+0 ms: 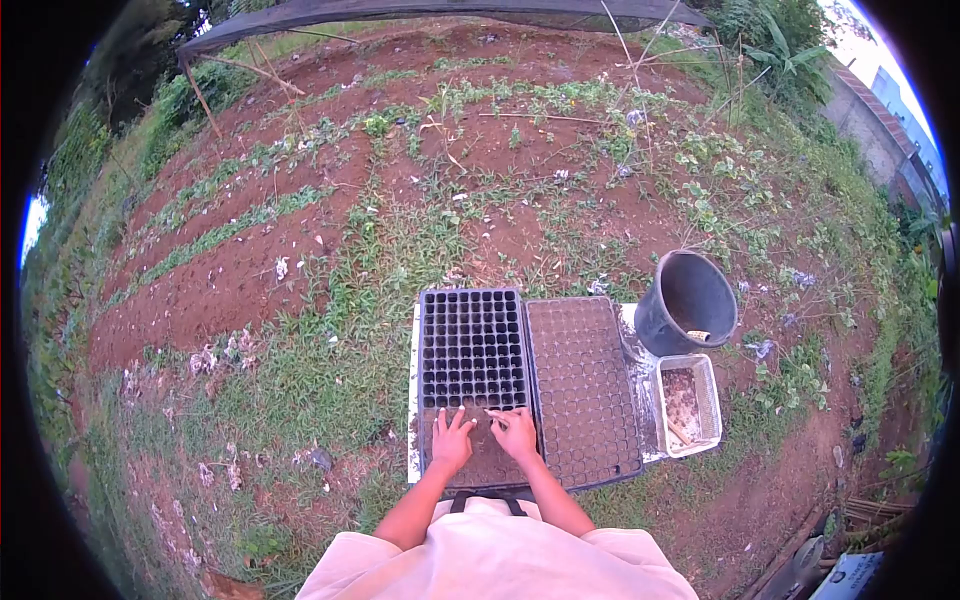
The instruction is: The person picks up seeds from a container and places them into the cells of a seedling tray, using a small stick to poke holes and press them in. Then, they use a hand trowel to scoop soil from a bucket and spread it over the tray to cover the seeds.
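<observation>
A black seedling tray (473,345) lies before me, its far cells without soil and its near part covered with brown soil (480,465). My left hand (452,440) rests on that soil with its fingers spread. Beside it, to the right, my right hand (514,432) is over the soil near the edge of the bare cells. Its fingers are pressed together on something I cannot make out. Against the tray's right side lies a second tray (583,390), whose cells are filled with soil.
A dark bucket (655,322) stands at the right behind a white basket (708,447) holding some soil and a small stick. Both trays lie on a white board (413,440). Beyond are planted soil beds, weeds, a dark net and a wall (868,125).
</observation>
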Available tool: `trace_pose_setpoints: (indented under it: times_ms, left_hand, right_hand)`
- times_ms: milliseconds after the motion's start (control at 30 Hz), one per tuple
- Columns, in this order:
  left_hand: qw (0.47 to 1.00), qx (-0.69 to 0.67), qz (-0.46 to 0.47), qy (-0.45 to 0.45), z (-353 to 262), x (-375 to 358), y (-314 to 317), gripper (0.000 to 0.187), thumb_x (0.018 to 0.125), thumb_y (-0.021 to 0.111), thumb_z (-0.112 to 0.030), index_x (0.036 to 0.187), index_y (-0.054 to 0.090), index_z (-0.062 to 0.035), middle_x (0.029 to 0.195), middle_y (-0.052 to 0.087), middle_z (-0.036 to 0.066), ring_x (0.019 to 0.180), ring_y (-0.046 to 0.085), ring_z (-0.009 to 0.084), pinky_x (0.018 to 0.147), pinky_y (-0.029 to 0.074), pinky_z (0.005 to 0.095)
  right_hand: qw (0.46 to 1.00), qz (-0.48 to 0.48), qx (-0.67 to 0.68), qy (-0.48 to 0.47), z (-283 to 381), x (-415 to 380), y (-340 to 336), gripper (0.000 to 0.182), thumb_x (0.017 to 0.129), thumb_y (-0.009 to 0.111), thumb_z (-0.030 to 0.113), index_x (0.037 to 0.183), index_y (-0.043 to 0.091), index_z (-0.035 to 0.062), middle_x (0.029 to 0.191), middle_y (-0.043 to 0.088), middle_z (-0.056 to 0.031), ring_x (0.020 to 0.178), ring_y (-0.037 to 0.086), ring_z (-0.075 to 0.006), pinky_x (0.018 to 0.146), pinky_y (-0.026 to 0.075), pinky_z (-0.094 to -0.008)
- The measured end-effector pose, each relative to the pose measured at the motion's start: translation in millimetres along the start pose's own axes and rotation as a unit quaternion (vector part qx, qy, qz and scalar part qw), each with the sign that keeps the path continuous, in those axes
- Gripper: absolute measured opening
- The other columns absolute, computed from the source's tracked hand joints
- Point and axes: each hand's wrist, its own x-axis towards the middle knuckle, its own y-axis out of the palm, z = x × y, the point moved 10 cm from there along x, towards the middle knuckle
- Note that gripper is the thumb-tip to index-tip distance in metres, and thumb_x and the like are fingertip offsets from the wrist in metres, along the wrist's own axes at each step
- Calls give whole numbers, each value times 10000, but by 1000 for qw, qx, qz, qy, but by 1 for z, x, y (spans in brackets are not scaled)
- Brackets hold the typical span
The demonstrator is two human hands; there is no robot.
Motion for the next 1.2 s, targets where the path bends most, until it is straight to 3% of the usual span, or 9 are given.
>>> trace_pose_setpoints:
  times_ms: [233, 300, 333, 867, 967, 1200]
  left_hand:
    - [1000, 12, 13, -3, 1, -5, 8, 426, 826, 567, -129, 1236, 616, -231, 1490, 359, 60, 1392, 224, 413, 1125, 238, 545]
    - [1000, 10, 11, -7, 2, -1, 5, 420, 827, 567, -138, 1232, 617, -238, 1496, 350, 57, 1393, 221, 418, 1126, 236, 544]
    - [999, 14, 30, -8, 2, 1, 6, 411, 830, 563, -143, 1227, 619, -234, 1501, 342, 62, 1391, 219, 429, 1123, 244, 549]
    - [1000, 19, 16, 4, 0, 0, -2, 410, 831, 556, -133, 1222, 622, -237, 1492, 351, 63, 1382, 234, 429, 1123, 250, 543]
    - [1000, 22, 22, 4, 0, 1, -2, 413, 831, 555, -141, 1227, 618, -242, 1492, 352, 59, 1380, 234, 430, 1128, 242, 539]
    - [999, 15, 46, -11, 2, 3, 2, 432, 842, 544, -141, 1253, 603, -257, 1506, 334, 51, 1402, 206, 412, 1138, 224, 539]
  right_hand:
    - [1000, 2, 11, -9, 1, -6, 0, 267, 766, 663, 187, 1018, 748, 194, 944, 719, -16, 933, 567, -239, 859, 488, -338]
    - [999, 20, -14, 20, -5, -2, 3, 273, 752, 674, 188, 1013, 753, 198, 948, 720, -34, 880, 576, -245, 856, 494, -343]
    - [1000, -7, -7, -28, 4, 1, -2, 267, 749, 675, 193, 1004, 756, 200, 903, 716, -51, 871, 584, -248, 844, 500, -351]
    - [1000, 11, -13, 3, -3, 9, 3, 248, 736, 678, 227, 969, 765, 220, 849, 708, -75, 931, 582, -258, 836, 501, -364]
    - [999, 33, -26, 6, -1, 11, 4, 238, 745, 681, 207, 969, 762, 220, 923, 716, -41, 938, 590, -242, 867, 506, -357]
    - [998, 38, -42, 1, 9, 13, -1, 244, 749, 684, 226, 981, 761, 231, 932, 715, -61, 938, 588, -260, 858, 507, -369]
